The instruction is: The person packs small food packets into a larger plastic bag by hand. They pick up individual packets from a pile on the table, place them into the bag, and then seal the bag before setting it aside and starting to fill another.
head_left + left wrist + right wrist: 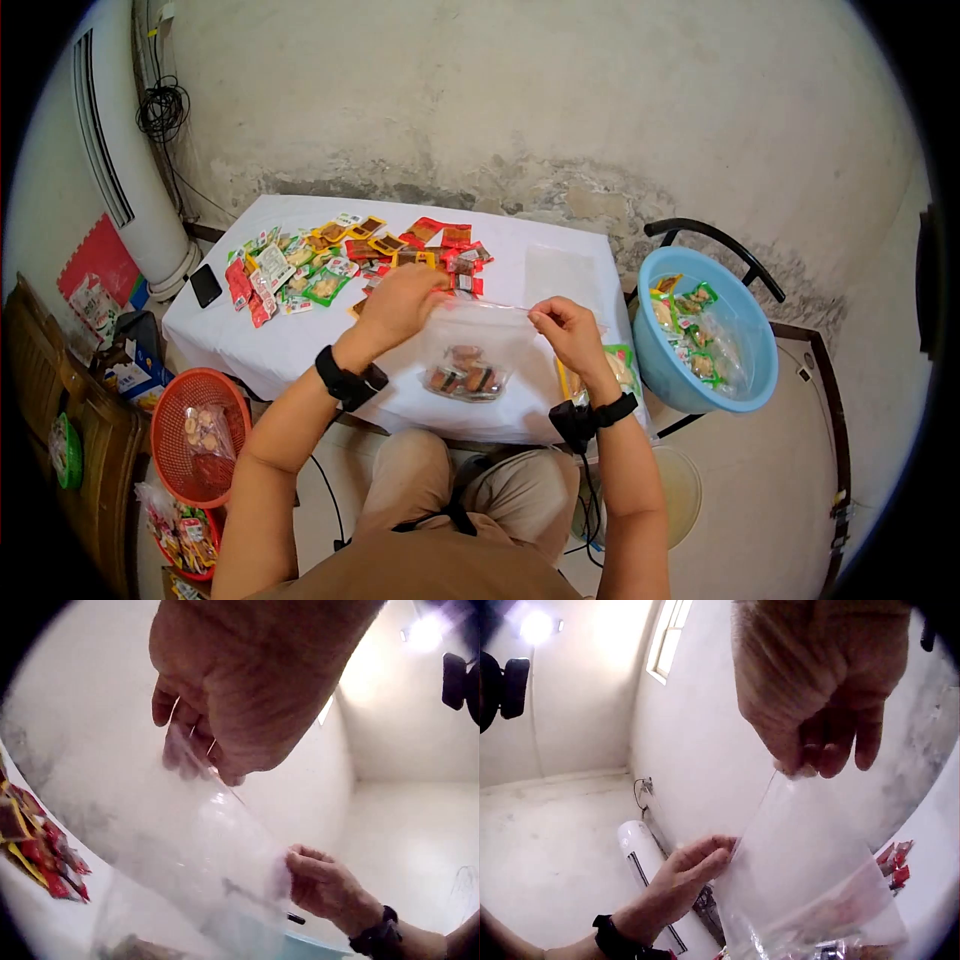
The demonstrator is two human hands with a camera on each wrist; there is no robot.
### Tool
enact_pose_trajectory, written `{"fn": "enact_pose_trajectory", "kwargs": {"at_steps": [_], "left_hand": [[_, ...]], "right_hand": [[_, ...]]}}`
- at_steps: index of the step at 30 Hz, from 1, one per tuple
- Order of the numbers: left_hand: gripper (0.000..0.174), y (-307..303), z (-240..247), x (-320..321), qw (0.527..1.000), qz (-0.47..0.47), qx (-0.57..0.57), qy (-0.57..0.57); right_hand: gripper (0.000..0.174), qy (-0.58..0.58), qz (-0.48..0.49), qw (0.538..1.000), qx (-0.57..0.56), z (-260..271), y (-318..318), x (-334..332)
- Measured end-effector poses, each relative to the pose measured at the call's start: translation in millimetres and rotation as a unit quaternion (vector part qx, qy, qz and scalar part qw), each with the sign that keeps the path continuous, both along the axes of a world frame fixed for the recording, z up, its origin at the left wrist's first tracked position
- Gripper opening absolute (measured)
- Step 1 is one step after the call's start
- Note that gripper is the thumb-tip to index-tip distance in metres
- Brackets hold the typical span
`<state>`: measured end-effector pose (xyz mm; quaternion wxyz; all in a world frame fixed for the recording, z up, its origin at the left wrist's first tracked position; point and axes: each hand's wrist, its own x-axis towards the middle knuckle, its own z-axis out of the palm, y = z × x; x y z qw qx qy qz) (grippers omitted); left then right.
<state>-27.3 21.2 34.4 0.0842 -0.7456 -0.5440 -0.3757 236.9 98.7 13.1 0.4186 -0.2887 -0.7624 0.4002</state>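
A clear plastic bag (470, 335) hangs just above the white table with several brown packaged pieces (464, 378) in its bottom. The left hand (400, 305) pinches one top corner of the bag, and the right hand (570, 335) pinches the opposite corner, so the top edge is stretched between them. In the left wrist view the left hand (225, 697) holds the bag's edge from above, fingers bent. The right wrist view has the right hand (821, 690) gripping its corner, with the left hand (679, 885) at the other end.
Red, yellow and green snack packets (300, 270) are spread over the table's left and middle. A flat clear bag (562, 280) lies at the right, near green packets (620, 368). A blue basin (705, 330) stands right of the table; red baskets (200, 436) and a phone (206, 286) are left.
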Motion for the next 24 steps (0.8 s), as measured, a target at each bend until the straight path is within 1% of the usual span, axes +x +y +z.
{"fn": "enact_pose_trajectory", "kwargs": {"at_steps": [2,3,5,6,8,11,14,16,17,19,24], "left_hand": [[0.019,2.0,6.7,26.4,0.993,-0.065,0.09,0.029],[0.019,2.9,7.8,38.8,0.994,-0.064,0.09,0.029],[0.018,5.6,8.5,60.0,0.994,-0.103,0.047,0.008],[0.018,8.9,8.8,65.0,0.993,-0.104,0.048,0.008],[0.017,16.9,8.8,72.6,0.995,-0.09,-0.03,0.02],[0.016,22.1,6.8,74.3,0.995,-0.083,-0.047,-0.01],[0.015,20.3,6.4,72.3,0.996,-0.084,-0.043,-0.001],[0.014,19.3,6.6,68.2,0.994,-0.09,-0.058,-0.002],[0.014,18.8,6.9,65.7,0.993,-0.097,-0.07,-0.004],[0.014,16.6,7.2,59.9,0.993,-0.099,-0.069,0.006],[0.017,10.8,8.2,42.3,0.992,-0.109,-0.063,0.011]], "right_hand": [[0.011,-0.002,-0.003,1.0,0.019,-0.6,-1.9,-6.1],[0.011,-0.01,-0.012,0.999,0.038,1.2,-4.0,-9.5],[0.011,-0.017,-0.023,0.998,0.059,3.5,-5.8,-15.6],[0.011,-0.011,-0.017,0.998,0.064,4.1,-6.2,-17.5],[0.011,-0.006,-0.016,0.997,0.069,5.1,-6.4,-16.9],[0.011,-0.007,-0.022,0.997,0.067,5.4,-6.1,-15.8],[0.011,-0.005,-0.019,0.998,0.061,7.3,-8.4,-14.6],[0.011,-0.02,-0.024,0.994,0.109,9.3,-8.7,-14.1],[0.011,-0.019,-0.023,0.994,0.108,11.8,-9.6,-13.6],[0.009,-0.057,-0.025,0.991,0.117,16.8,-12.1,-12.0],[0.009,-0.049,-0.024,0.992,0.116,15.4,-9.5,-8.6]]}}
